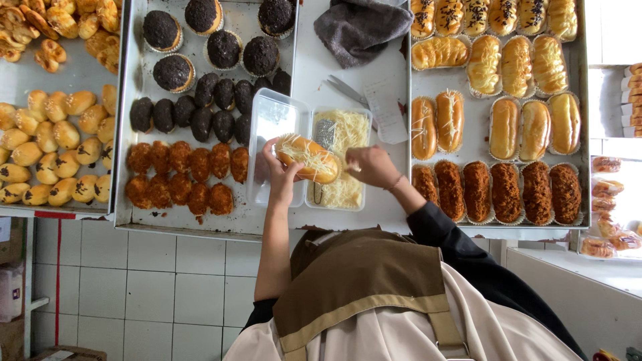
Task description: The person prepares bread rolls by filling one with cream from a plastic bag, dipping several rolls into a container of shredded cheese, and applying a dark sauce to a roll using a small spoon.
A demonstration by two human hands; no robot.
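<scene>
Over cheese tub (348, 194): left hand (279, 175) grip closed round bun (309, 159).

Golden bun (309, 158) with pale yellow cheese shreds; grey cloth (361, 28).

Bakery production or shop prep area. White counter (314, 67) packed with metal trays: left of the grip, a tray (130, 134) of dark chocolate-crumb buns and reddish floss-coated buns; further left, golden rolls (47, 154); right of the grip, a tray (582, 100) of glazed and floss-topped long buns. Tub of grated cheese (344, 160) just under the grip. Wrapped pastries (605, 200) far right. White tiled floor (134, 287), person in brown apron (354, 281).
</scene>
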